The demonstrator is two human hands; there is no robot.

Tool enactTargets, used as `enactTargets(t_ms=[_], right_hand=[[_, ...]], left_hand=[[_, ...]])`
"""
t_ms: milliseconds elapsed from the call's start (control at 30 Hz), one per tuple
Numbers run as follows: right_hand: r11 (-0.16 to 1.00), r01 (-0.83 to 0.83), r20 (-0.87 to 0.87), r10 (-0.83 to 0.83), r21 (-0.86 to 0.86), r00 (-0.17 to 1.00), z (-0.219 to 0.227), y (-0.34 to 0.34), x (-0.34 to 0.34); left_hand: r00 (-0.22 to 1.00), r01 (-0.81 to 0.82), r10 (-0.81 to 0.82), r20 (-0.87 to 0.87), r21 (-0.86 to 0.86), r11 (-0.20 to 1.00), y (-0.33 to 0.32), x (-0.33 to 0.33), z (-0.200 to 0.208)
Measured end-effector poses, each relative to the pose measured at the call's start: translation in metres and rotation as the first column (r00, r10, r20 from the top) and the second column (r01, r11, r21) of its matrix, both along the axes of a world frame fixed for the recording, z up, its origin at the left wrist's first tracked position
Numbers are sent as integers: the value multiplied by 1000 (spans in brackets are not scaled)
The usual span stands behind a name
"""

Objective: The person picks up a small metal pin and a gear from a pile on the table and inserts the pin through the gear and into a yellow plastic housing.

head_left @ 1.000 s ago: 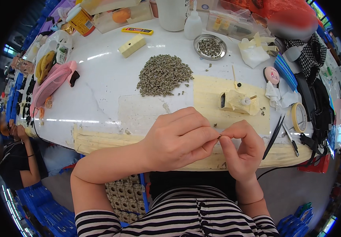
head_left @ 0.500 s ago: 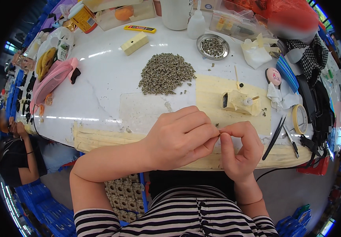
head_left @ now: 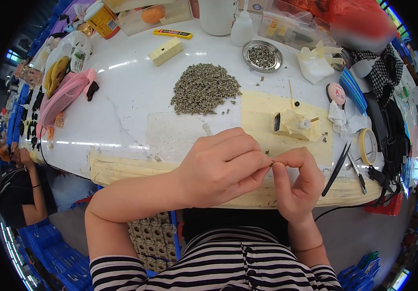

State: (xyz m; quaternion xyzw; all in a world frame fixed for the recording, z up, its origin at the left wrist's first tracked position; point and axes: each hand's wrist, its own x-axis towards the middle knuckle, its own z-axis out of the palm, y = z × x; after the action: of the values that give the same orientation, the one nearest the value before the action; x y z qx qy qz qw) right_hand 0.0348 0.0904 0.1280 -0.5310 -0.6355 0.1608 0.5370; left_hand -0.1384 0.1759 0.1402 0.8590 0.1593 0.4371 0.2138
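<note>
My left hand [head_left: 223, 167] and my right hand [head_left: 297, 183] meet fingertip to fingertip over the front edge of the table. Pinched between their thumbs and forefingers is a tiny metal part [head_left: 272, 164], mostly hidden by the fingers. Beyond my left hand lies a heap of small grey metal parts [head_left: 204, 89]. A round metal dish [head_left: 245, 62] with more such parts stands farther back. Past my right hand sits a block wrapped in cream tape [head_left: 289, 127], with a small white nozzle and a stick on top.
To the right lie black tweezers [head_left: 336, 169], a craft knife [head_left: 357, 173] and a tape roll [head_left: 362, 146]. A cream block [head_left: 165, 52], a yellow cutter [head_left: 172, 34] and a white squeeze bottle [head_left: 241, 31] stand at the back. A pink mesh pouch [head_left: 63, 102] lies left; another person sits beyond.
My fingertips have shifted very slightly right, and a little more of the tiny metal part shows between them. Both hands keep their pinch.
</note>
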Motion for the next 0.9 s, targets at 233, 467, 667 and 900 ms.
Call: enactTargets(t_ms=[233,467,667,900], right_hand=[[973,54,294,-120,224,948,1,6,-6],[980,73,257,-120,187,959,1,5,-7],[995,33,140,-47,99,989,3,4,-6],[999,46,83,-48,16,995,2,1,-5]], left_hand=[[996,-38,38,-84,-7,999,-1,-2,-1],[996,-44,43,-82,-11,999,-1,-2,0],[995,-39,40,-88,14,999,-2,-3,0],[999,-7,7,-52,2,1000,-1,-2,2]])
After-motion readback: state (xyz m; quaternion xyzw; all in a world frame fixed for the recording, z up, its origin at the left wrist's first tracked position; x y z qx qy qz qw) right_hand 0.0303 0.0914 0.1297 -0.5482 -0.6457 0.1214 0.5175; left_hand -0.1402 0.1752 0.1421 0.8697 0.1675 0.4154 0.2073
